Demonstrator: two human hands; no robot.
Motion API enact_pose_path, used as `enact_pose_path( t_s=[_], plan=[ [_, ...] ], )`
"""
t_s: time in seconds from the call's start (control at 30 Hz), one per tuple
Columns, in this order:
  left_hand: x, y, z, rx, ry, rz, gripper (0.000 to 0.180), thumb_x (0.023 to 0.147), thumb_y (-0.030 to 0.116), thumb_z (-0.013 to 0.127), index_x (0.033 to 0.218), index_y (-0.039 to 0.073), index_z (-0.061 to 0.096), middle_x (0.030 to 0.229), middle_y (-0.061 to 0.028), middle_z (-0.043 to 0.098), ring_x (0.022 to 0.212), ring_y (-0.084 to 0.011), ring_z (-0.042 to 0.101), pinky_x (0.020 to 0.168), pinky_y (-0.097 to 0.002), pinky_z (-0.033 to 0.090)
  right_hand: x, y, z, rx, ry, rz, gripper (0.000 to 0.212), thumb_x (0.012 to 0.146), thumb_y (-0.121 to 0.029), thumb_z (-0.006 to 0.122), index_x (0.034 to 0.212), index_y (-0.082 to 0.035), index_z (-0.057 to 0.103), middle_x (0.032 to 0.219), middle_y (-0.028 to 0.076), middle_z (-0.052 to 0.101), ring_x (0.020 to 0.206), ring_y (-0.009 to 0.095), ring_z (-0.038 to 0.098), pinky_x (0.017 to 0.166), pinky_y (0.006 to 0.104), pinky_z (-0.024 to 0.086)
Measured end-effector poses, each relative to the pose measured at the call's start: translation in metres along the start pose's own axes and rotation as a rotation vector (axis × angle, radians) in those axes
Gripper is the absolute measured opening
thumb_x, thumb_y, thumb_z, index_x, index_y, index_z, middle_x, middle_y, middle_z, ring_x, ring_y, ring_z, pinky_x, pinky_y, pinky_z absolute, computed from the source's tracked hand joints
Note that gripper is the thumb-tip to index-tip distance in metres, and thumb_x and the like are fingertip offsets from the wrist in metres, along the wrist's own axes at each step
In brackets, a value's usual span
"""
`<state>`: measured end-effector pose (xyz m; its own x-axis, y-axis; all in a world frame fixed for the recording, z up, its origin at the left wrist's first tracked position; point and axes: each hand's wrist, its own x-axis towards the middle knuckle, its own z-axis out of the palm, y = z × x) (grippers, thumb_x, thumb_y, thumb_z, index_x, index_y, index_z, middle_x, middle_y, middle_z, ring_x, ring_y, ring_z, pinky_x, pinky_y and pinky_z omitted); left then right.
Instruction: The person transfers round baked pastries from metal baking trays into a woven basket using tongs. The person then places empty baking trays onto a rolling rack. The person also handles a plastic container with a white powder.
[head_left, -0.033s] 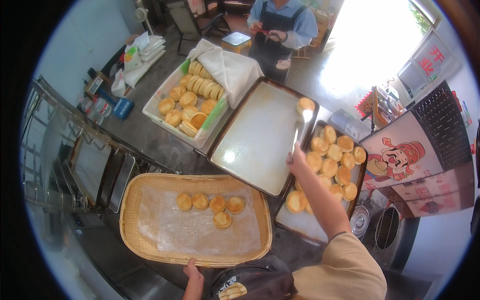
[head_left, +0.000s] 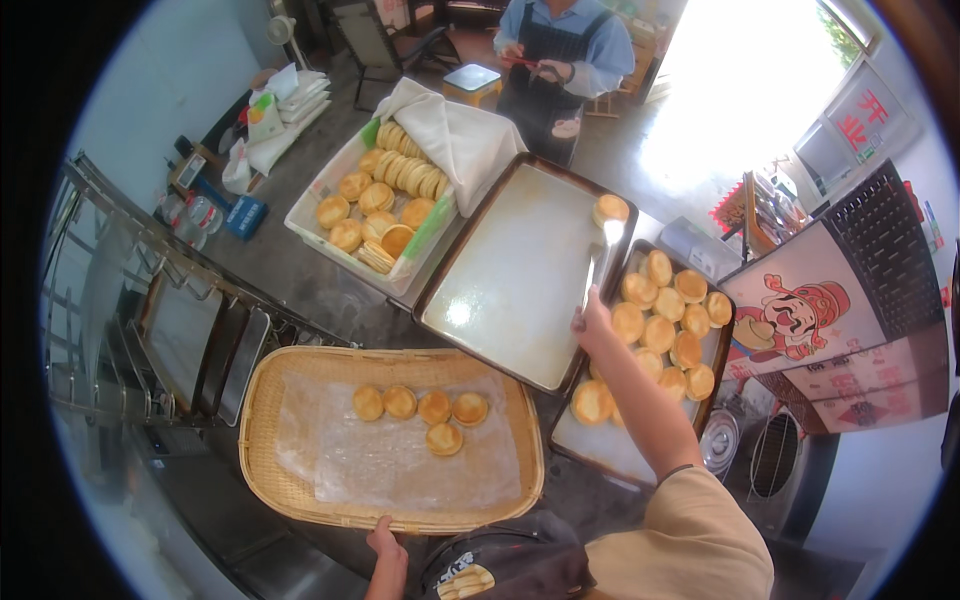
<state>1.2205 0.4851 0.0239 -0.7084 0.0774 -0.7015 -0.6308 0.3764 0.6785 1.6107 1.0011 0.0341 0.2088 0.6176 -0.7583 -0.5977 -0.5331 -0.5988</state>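
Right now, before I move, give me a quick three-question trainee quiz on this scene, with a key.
1. How many round golden-brown pastries lie in the oblong tan woven basket?
2. True or false: your left hand is at that basket's near rim.
3. Your right hand holds which item?
A. a white folded cloth
B. silver metal tongs
C. a small blue box

Key: 1. Five. 2. True. 3. B.
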Motion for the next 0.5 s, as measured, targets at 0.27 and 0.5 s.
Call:
enact_pose_path(
  t_s=[0.27,0.5],
  plan=[
    [0.01,0.002,0.001,0.034,0.002,-0.011,0.028,0.079,0.012,0.074,0.105,0.004,0.065,0.09,-0.0055,0.068,0.069,-0.0209,0.068,0.052,-0.0341,0.054,0.033,-0.028,-0.001,-0.115,0.003,-0.052,0.051,0.101,-0.059,0.058,0.109,-0.009,0.053,0.085,0.008,0.052,0.058,0.015,0.043,0.047,0.0303,0.038],
    [0.008,-0.005,-0.001,-0.035,-0.003,0.026,0.027,0.08,0.008,0.073,0.105,0.005,0.064,0.087,-0.0053,0.067,0.066,-0.0201,0.067,0.049,-0.0324,0.052,0.086,-0.076,0.017,-0.046,0.023,-0.022,0.039,0.102,-0.052,0.06,0.109,-0.014,0.053,0.083,0.005,0.052,0.057,0.013,0.043,0.046,0.0265,0.034]
  ],
)
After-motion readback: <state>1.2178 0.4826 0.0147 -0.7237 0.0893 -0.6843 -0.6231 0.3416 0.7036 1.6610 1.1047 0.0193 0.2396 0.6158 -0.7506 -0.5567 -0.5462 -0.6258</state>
